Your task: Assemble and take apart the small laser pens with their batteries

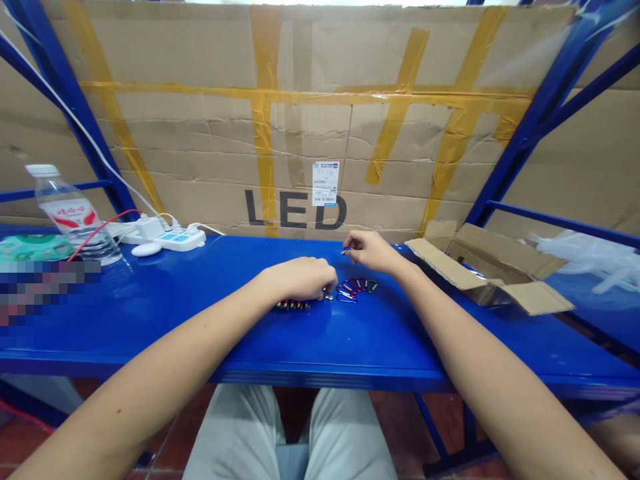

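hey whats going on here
A person sits at a blue metal shelf using both bare hands. The right hand pinches a small blue item. The left hand has its fingertips at a small metal piece, beside a row of small dark parts. Coloured mini carabiners lie just right of it, with an open cardboard box further right.

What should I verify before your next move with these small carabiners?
1. Right hand pinching a small blue item: ok.
2. Left hand secure on the small metal piece: cannot tell, the fingers partly hide it.
3. Coloured carabiners in one cluster, apart from the right hand: ok.
4. Row of dark small parts lying in line: ok.
5. Contents of the open cardboard box: cannot tell, its flaps and walls block the view.
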{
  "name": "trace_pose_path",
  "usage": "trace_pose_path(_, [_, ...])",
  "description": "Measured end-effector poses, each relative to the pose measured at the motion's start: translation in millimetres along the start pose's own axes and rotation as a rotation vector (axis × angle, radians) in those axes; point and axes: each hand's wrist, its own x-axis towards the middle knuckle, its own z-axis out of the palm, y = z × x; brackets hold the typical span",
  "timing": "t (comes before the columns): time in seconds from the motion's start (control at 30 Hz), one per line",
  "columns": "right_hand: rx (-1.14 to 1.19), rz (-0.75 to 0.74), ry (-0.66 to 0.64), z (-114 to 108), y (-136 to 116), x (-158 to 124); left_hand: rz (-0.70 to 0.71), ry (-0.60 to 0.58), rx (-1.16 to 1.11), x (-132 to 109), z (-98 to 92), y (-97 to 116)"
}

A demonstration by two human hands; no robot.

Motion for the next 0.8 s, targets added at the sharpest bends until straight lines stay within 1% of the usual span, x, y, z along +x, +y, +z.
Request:
trace_pose_path(0.1, [-0.006, -0.007, 0.003, 0.4, 1.1, -0.3, 0.004, 0.036, -0.048, -2.7, -4.2, -12.2])
trace_pose_path(0.17, [-0.005, -0.004, 0.002, 0.1, 1.1, -0.4, 0.016, 0.117, -0.098, -7.6, -8.4, -25.2])
trace_pose_path(0.23, [0.000, 0.018, -0.014, -1.0, 0.7, -0.4, -0.056, 0.182, -0.145, -15.0, -11.7, -40.9])
trace_pose_path(0.33, [-0.011, 0.082, -0.055, -4.0, 0.8, -0.4, -0.266, 0.248, -0.196, -27.6, -10.3, -65.6])
trace_pose_path(0.4, [-0.029, 0.125, -0.065, -5.9, 2.2, -0.3, -0.400, 0.216, -0.200, -34.7, -4.0, -80.2])
trace_pose_path(0.47, [-0.041, 0.153, -0.064, -6.7, 4.7, -0.2, -0.498, 0.136, -0.239, -39.9, 4.8, -91.5])
trace_pose_path(0.57, [-0.038, 0.162, -0.075, -5.2, 9.2, 0.3, -0.635, 0.066, -0.329, -44.2, 16.1, -100.6])
trace_pose_path(0.63, [-0.031, 0.154, -0.085, -3.5, 11.6, 0.7, -0.685, 0.035, -0.370, -46.0, 19.3, -101.9])
trace_pose_path(0.7, [-0.032, 0.146, -0.089, -2.2, 13.0, 0.8, -0.696, 0.004, -0.419, -47.8, 19.2, -101.0])
trace_pose_path(0.8, [-0.039, 0.145, -0.095, -1.7, 13.2, 0.7, -0.698, -0.040, -0.579, -50.5, 16.6, -98.5])
